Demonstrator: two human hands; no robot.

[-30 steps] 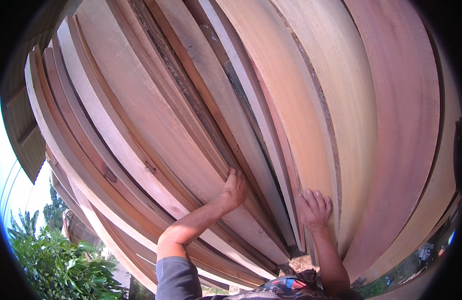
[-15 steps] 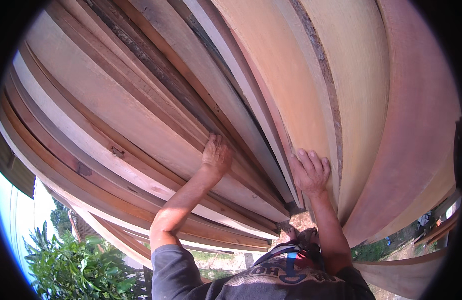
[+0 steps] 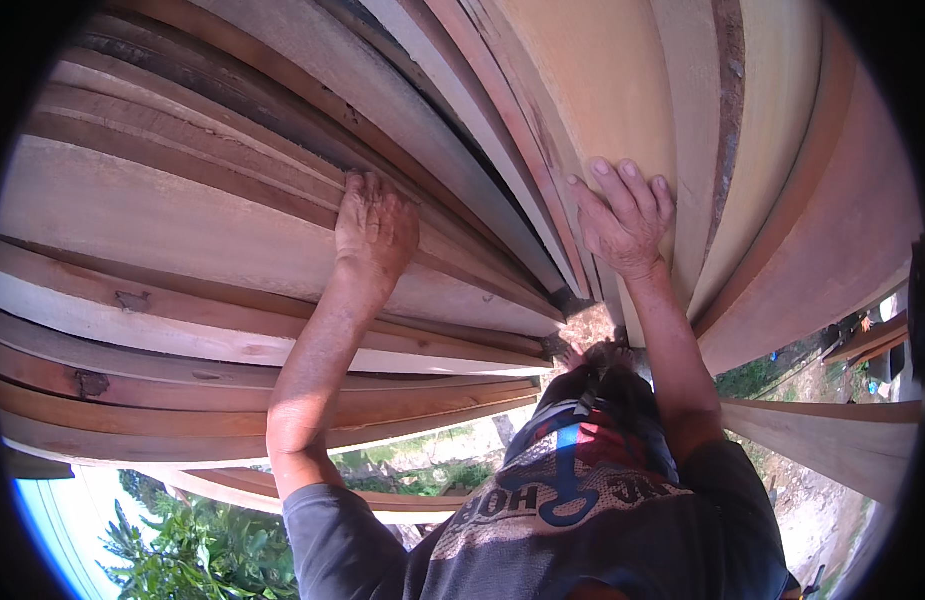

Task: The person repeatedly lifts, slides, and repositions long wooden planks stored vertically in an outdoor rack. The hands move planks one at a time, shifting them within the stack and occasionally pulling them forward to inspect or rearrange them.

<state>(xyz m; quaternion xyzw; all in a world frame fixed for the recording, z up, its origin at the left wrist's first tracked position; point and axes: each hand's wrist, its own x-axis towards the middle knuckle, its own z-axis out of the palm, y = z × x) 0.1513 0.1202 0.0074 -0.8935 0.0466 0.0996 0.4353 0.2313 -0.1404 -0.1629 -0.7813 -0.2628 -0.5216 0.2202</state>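
Tall wooden planks stand on edge, leaning close together and fanning out around me. My left hand (image 3: 376,222) is closed over the edge of a brown plank (image 3: 273,195) on the left side, its fingertips hooked behind the edge and partly hidden. On the broad face of a pale yellow plank (image 3: 608,90), my right hand (image 3: 625,218) lies flat with fingers spread. Between the two hands are several narrower planks, among them a greyish one (image 3: 383,95) and a pinkish one (image 3: 488,85), with dark gaps between them.
A wide reddish plank (image 3: 838,210) leans at the far right, and another board (image 3: 833,445) juts out below it. Bare ground (image 3: 591,325) and my feet show at the planks' lower ends. Leafy green plants (image 3: 198,550) grow at the lower left.
Both hands appear higher in the picture, the left one also further left. The view has tilted, showing more of my shirt and legs. Both hands keep their contact with the planks.
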